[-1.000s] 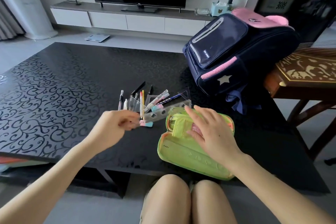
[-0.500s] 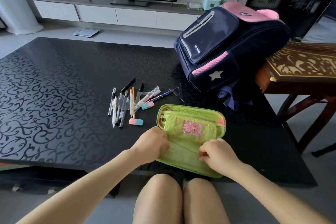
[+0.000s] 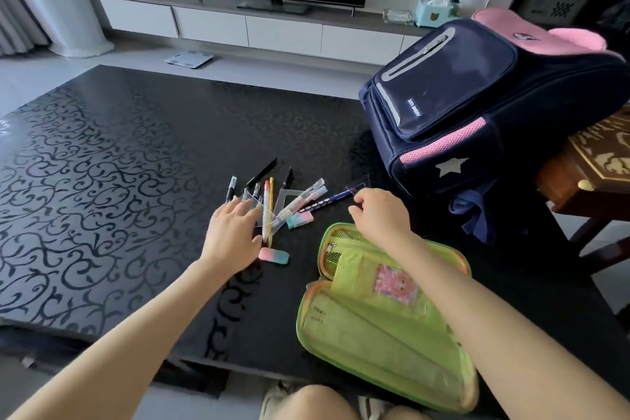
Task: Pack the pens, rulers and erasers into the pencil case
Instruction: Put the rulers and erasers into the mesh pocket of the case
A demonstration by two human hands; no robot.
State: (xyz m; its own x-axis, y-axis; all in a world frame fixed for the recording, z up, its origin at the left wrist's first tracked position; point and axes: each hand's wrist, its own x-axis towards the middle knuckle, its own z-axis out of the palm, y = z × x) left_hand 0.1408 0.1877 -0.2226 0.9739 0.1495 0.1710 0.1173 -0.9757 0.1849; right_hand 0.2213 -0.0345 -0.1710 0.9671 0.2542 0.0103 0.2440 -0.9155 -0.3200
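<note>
The green pencil case lies open at the table's near right edge. Beyond it to the left is a pile of several pens, a clear protractor, a clear set square and a blue dotted pencil. Two pink-and-blue erasers lie there, one near the pile and one closer to me. My left hand rests with fingers spread on the left side of the pile. My right hand pinches the corner of a clear triangle ruler just past the case.
A navy and pink backpack stands on the table's right side, close behind my right hand. A carved wooden table abuts at the right. The black patterned table stretches to the left. My knees are below the near edge.
Both hands left the pencil case and reached forward: the left onto the pen pile, the right to the clear triangle ruler. The case now lies folded open.
</note>
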